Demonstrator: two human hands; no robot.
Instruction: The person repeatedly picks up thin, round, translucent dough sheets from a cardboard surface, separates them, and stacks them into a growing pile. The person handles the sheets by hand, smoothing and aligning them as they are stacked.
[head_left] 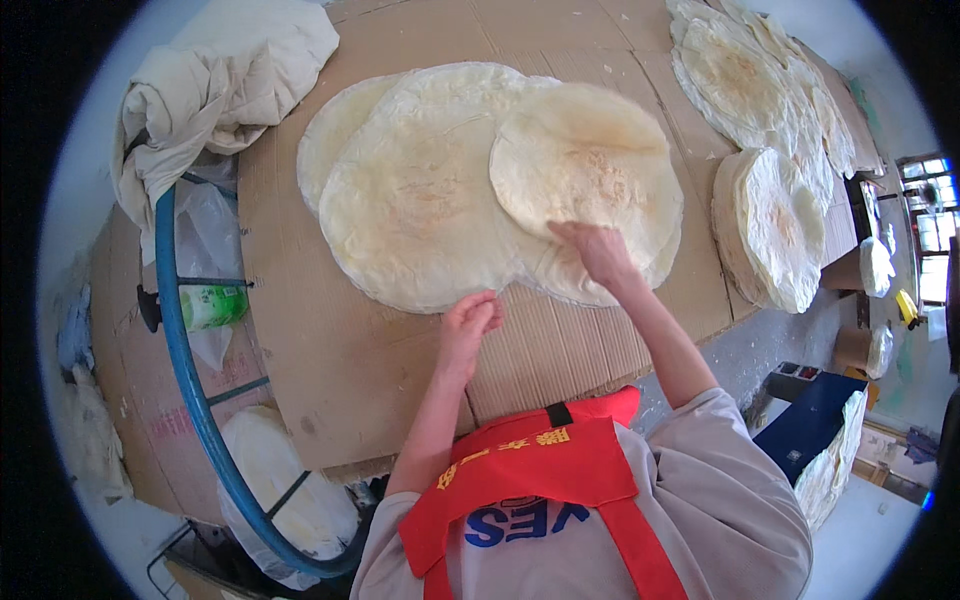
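Where the top flatbread [583, 165] ends, fingertips of the right hand [600, 255] touch — left hand [468, 325] curled nearby, grips unclear.

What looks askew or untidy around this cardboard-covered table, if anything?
The middle flatbreads overlap unevenly, unlike the neater stack at right. Also, the white cloth at the upper left is bunched up.

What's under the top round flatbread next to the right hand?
Beneath the top flatbread, near the right hand, other flatbreads show past its edges, on brown cardboard. Their covered parts, and how many layers there are, cannot be seen.
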